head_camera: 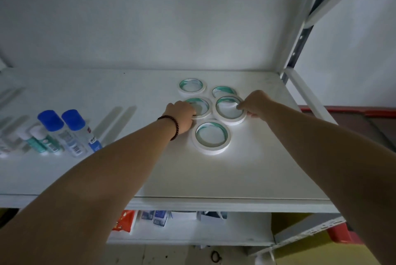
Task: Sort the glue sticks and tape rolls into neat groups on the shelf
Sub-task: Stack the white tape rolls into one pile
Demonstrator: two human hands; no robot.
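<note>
Several white tape rolls with green cores lie flat in a cluster on the white shelf (214, 174). My left hand (182, 117) grips the left rim of the middle-left roll (203, 105). My right hand (255, 104) pinches the right rim of the middle-right roll (227, 117). Another roll (211, 137) lies nearest me, one (191, 86) sits at the back, and one (222, 91) is partly hidden behind the right-hand roll. Glue sticks stand grouped at the shelf's left: two blue-capped ones (70, 131) and several smaller white-capped ones (36, 140).
A white wall backs the shelf. A metal upright (308, 26) stands at the right rear corner. A lower shelf holds a red packet (125, 220) and small boxes (156, 217). A red bin (340, 234) sits at lower right.
</note>
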